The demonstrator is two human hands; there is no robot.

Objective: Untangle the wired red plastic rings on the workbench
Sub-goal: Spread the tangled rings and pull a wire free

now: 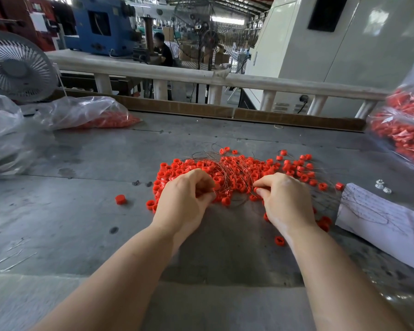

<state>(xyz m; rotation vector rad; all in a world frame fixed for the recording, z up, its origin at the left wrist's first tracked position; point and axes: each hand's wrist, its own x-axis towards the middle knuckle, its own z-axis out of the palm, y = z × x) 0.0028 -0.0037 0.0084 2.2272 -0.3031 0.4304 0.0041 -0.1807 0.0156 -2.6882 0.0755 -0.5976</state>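
Head view: a pile of wired red rings [237, 170] lies mid-tabletop [81, 211]. The left hand [187, 199] has its grip curled, pinching at the pile's near edge; the right hand [285, 201] pinches thin wire [225, 168] beside it.

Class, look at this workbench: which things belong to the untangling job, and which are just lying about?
Belong: pile of wired red rings; left hand and right hand, both pinching into it.

Lying about: desk fan; bagged red rings; paper sheet; stray ring.
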